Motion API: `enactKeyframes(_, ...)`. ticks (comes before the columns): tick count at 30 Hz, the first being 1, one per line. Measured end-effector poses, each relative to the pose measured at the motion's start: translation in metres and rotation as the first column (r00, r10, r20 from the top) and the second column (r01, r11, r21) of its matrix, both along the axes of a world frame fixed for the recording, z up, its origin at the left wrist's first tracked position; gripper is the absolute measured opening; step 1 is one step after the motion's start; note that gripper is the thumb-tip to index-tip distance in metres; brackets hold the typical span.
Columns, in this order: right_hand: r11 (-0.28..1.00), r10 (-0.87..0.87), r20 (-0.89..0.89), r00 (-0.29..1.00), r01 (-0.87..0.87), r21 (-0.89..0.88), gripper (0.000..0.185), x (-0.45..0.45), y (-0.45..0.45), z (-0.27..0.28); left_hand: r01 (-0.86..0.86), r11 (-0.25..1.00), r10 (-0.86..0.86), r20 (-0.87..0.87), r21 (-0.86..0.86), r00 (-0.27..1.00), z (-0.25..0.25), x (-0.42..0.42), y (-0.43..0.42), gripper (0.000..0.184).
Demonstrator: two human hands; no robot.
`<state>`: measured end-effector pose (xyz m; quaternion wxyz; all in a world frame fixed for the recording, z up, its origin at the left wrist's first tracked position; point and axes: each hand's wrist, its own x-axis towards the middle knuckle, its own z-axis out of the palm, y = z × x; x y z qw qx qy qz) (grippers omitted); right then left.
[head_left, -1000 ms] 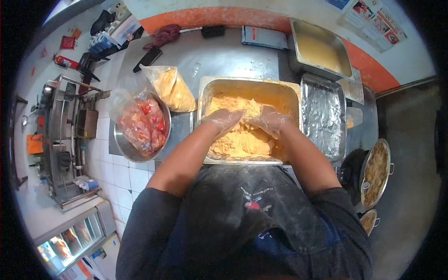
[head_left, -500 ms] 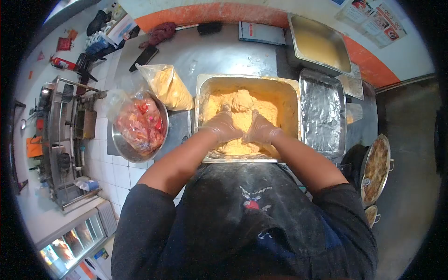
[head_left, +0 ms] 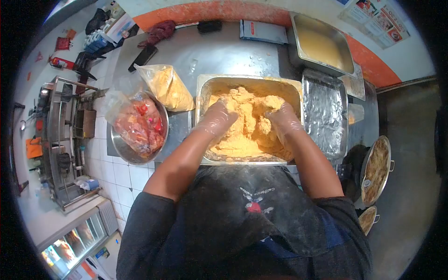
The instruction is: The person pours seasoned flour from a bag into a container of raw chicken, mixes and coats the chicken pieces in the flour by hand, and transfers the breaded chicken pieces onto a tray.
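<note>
A deep metal pan (head_left: 201,88) holds orange-yellow breading flour (head_left: 238,144) with several lumpy coated pieces in it. My left hand (head_left: 217,119), in a clear plastic glove, is at the pan's left side. Its thumb stands apart from the fingers, whose tips dip into the flour. At the right side, my gloved right hand (head_left: 285,120) has its fingers curled around a flour-coated piece (head_left: 274,102), perhaps meat. Flour hides part of the fingers of both hands. More coated lumps (head_left: 240,95) lie between the hands, toward the back of the pan.
Left of the pan stand a bag of yellow flour (head_left: 169,88) and a steel bowl (head_left: 122,151) with bagged raw meat (head_left: 137,123). A foil-lined tray (head_left: 325,112) adjoins it on the right. Behind are a pan of yellowish liquid (head_left: 322,49) and a phone (head_left: 145,56). Round pots (head_left: 377,170) stand lower right.
My hands have moved apart from the pan's middle to its two sides. The big mound between them has broken into separate lumps, and a coated piece is now in my right hand.
</note>
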<state>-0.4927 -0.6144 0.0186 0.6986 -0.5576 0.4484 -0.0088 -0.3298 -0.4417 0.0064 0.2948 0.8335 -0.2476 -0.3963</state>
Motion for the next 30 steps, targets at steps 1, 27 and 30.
enactKeyframes(1, 0.965, 0.145, -0.159, 0.977, -0.175, -0.193, 0.059, 0.003, -0.006, -0.01, 0.066, 0.995, -0.071, 0.086, 0.069, 0.994, -0.003, 0.001, -0.003, 0.09)
enactKeyframes(27, 0.446, 0.567, -0.772, 0.287, -0.895, -0.005, 0.11, -0.017, 0.042, 0.0, 0.484, 0.759, -0.56, 0.057, 0.437, 0.827, -0.004, -0.049, 0.02, 0.138)
enactKeyframes(30, 0.457, 0.613, -0.729, 0.304, -0.889, 0.014, 0.097, -0.001, 0.055, 0.035, 0.477, 0.733, -0.59, 0.103, 0.485, 0.801, 0.024, -0.053, 0.006, 0.136)
